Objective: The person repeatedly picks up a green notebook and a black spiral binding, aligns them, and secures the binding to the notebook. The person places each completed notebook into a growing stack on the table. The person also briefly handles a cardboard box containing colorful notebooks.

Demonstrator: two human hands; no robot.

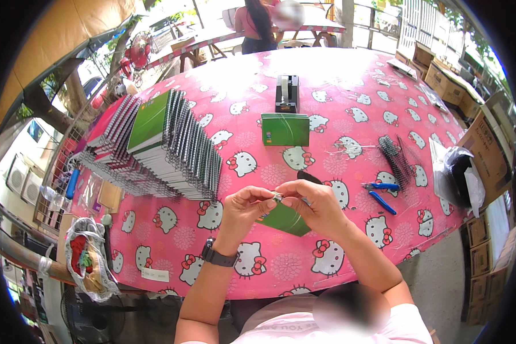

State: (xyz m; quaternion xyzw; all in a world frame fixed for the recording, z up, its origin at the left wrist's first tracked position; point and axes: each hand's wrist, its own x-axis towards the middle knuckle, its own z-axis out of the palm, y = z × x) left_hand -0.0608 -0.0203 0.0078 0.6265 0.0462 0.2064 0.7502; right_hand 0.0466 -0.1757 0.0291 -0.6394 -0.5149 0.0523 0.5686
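Over the near middle of the table my left hand (247, 207) and my right hand (318, 207) meet, fingertips pinched together. Between them shows a small whitish bit (277, 196), too small to name. Just below the fingers is a green cover or notebook (286, 219), partly hidden by both hands; whether the fingers grip it I cannot tell. A dark object (308, 176) pokes out behind my right hand. Farther off, a green notebook (285, 131) sits in front of a black tape dispenser (287, 94).
Tall stacks of spiral-bound notebooks (175, 146) stand at the left. To the right lie blue-handled pliers (382, 196) and a bundle of black spiral coils (394, 159). A plastic bag (463, 178) and cardboard boxes (487, 152) flank the right edge. A person (257, 26) is beyond the table.
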